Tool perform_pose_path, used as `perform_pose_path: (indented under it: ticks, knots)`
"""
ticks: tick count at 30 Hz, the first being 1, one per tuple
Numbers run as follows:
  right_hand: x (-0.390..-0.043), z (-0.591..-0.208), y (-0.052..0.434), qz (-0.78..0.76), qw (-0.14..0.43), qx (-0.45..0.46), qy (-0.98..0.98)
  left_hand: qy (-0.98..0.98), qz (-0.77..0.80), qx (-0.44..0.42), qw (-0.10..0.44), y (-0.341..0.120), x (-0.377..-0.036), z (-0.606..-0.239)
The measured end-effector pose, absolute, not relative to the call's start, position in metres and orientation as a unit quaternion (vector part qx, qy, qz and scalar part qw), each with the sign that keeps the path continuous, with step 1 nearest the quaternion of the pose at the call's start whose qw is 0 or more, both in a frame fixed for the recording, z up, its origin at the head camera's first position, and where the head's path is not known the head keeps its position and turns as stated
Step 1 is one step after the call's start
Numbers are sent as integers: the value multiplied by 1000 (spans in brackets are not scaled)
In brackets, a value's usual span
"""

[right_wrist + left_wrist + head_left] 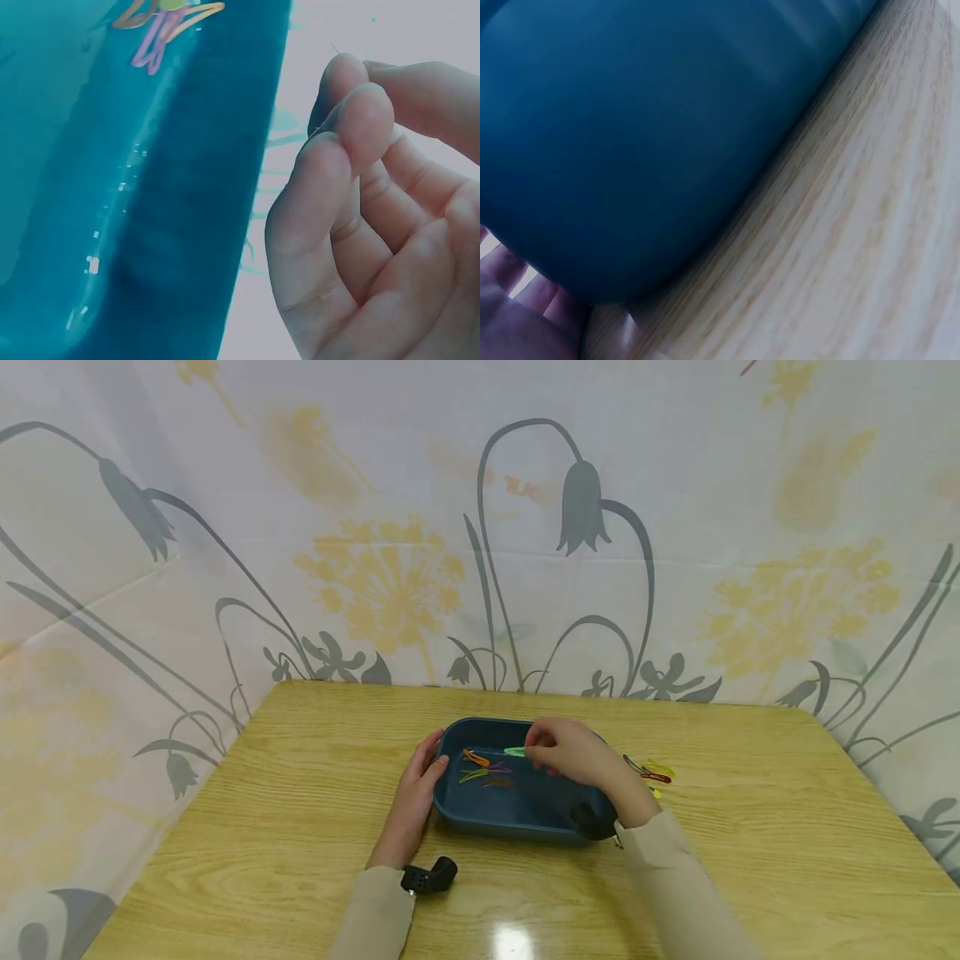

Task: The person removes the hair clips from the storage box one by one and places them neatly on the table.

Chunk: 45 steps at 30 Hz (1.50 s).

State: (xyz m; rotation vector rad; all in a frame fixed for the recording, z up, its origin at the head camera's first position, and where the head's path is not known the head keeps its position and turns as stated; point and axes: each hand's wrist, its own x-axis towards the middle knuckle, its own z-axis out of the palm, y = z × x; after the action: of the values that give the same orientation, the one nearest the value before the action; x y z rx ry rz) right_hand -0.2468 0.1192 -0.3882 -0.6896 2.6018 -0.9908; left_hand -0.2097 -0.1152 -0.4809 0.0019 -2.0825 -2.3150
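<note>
both arms wear long beige sleeves (pixel 678 893) that end at the wrists, leaving the left hand (pixel 415 789) and right hand (pixel 573 758) bare. a small black camera unit (pixel 429 877) is strapped at the left wrist, another (pixel 594 820) at the right.
</note>
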Motion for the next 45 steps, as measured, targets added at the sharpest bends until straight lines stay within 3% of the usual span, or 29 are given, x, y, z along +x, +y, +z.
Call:
perform_pose_path:
  ticks: [16, 23, 45]
  knots:
    - [-219, -381, 142, -408, 64, -222, 883, -669, -743, 0, 13, -116, -211, -482]
    - [-215, -384, 150, -416, 61, -209, 883, -669, -743, 5, 5, -115, -210, -482]
    - [-232, -395, 203, -412, 15, -125, 902, -679, -734, 15, 11, -116, -210, -482]
